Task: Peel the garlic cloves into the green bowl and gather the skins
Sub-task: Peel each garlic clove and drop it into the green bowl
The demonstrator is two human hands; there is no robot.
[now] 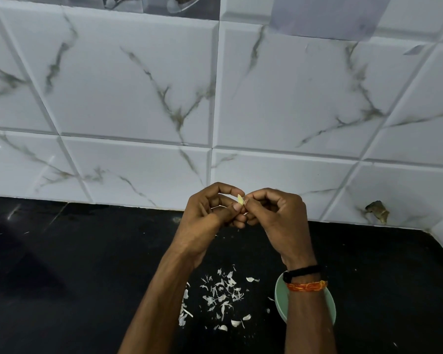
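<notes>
Lying nearest on the black counter (62, 277): loose garlic skins (221, 298), fallen beneath the work, and a green bowl (280, 297) under the right wrist, placed to catch cloves. Farther, raised before the tiled wall (138, 98): left hand (207, 215) and right hand (276, 215), both pinching one garlic clove (240, 199), apparently to strip it.

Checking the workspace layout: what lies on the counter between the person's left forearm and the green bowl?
In the head view, scattered garlic skins lie on the black counter between the left forearm and the green bowl.
</notes>
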